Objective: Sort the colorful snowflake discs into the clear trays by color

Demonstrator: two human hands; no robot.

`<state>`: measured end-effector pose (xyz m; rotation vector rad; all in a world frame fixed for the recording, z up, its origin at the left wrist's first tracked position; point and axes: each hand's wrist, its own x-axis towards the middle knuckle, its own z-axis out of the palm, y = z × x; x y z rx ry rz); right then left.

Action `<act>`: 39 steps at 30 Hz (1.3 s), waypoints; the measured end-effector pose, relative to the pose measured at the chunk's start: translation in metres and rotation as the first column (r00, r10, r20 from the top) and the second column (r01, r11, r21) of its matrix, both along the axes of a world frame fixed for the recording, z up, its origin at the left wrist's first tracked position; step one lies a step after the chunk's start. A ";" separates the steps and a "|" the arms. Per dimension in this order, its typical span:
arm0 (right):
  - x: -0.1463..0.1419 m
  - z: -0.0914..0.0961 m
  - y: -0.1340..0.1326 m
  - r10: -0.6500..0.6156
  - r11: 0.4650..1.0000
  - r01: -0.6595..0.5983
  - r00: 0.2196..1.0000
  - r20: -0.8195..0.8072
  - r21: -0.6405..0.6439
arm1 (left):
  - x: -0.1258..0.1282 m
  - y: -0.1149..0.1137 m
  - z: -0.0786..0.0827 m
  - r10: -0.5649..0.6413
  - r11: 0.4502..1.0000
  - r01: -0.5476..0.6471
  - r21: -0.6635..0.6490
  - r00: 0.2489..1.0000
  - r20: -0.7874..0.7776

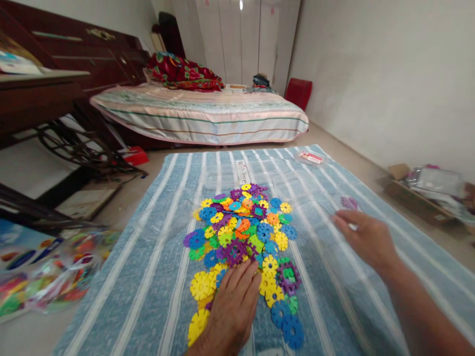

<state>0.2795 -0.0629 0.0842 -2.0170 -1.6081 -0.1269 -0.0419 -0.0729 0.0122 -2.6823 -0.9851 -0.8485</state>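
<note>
My left hand's (232, 309) fingers (243, 279) lie flat and spread on the pile of bright plastic snowflake discs (241, 237) on the blue striped cloth (148, 277). At two o'clock, my right hand (365, 237) rests open, holding nothing, just below a lone purple plastic disc (349, 201).

Multicoloured plastic snowflake discs (243, 237) lie on the blue striped cloth (148, 277) ahead of the left hand (232, 309), left of the right hand (365, 237).

Striped bed (200, 113) — red stool (299, 92)

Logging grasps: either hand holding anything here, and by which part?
Nothing clearly held. Left hand lies flat on the pile of plastic discs; right hand rests palm down on the striped cloth, beside a purple disc.
</note>
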 end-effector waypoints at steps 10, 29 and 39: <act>-0.110 -0.047 -0.051 0.329 0.859 -0.358 0.934 -0.142 -0.365 | -0.020 0.007 0.020 0.052 0.999 -0.052 -0.016 0.999 -0.008; -0.113 -0.069 -0.049 0.290 0.941 -0.297 0.955 -0.061 -0.165 | -0.047 0.021 0.011 0.291 0.952 -0.282 -0.123 0.954 0.067; -0.135 -0.072 -0.041 0.345 0.938 -0.343 0.937 0.052 -0.041 | -0.061 -0.002 -0.006 0.286 0.947 -0.297 -0.125 0.953 -0.098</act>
